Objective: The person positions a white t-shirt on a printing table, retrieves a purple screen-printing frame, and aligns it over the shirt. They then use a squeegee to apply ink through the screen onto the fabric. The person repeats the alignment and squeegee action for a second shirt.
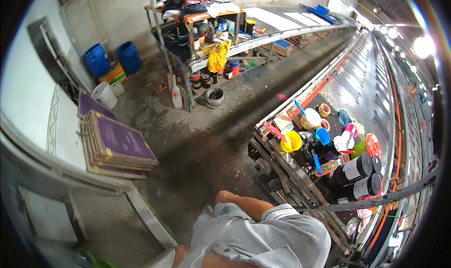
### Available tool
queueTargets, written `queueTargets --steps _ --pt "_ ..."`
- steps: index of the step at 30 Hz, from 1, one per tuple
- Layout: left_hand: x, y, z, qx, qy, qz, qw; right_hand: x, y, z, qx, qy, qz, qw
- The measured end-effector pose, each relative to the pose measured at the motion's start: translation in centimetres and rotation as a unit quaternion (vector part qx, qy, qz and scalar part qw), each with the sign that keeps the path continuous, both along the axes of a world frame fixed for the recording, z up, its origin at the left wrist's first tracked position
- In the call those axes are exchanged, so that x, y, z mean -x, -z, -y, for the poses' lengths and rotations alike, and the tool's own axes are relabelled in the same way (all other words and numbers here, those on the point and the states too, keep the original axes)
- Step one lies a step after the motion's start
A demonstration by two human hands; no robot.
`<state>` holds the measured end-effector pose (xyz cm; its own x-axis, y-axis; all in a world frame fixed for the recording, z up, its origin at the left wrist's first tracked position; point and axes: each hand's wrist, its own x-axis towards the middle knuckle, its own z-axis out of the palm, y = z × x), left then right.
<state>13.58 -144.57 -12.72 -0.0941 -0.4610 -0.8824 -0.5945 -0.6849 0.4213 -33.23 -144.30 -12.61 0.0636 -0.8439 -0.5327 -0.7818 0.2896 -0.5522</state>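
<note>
Hands both low in view, well apart. Right hand (226,196) is out at 6 o'clock, ahead of the shirt (263,240); nothing visible in it, fingers too small to tell clenched or relaxed. Left hand (180,255) is mostly hidden at the bottom edge, grip can't be told; pale threshold strip (151,215) just beside it, toward 11, contact unclear. Key relation: long table (345,87) has its near corner at about 2 o'clock from right hand, apart from it, long axis running off toward 1; right hand is the nearer one. Near end carries yellow tub (291,142), blue cup (322,136) and black jars (358,167). Stacked purple frames (121,139) sit at 10 from right hand, white bucket (214,98) on the floor at 12.
</note>
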Motion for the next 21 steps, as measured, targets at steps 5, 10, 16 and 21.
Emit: queueTargets --steps 5,10,16,21 --pt "14.5 -2.5 20.9 0.067 0.062 -0.047 0.995 6.9 0.0 6.4 -0.063 0.264 0.050 0.961" --pt "32.9 -7.5 36.1 0.197 0.108 -0.133 0.965 14.3 0.7 15.9 -0.127 0.192 -0.020 0.973" --pt "54.3 -11.7 42.6 0.187 0.355 -0.172 0.900 28.5 -3.4 29.1 -0.032 0.308 0.139 0.940" --pt "68.9 -14.5 46.1 0.203 0.496 -0.178 0.826 40.5 -6.5 31.5 0.120 0.484 0.114 0.859"
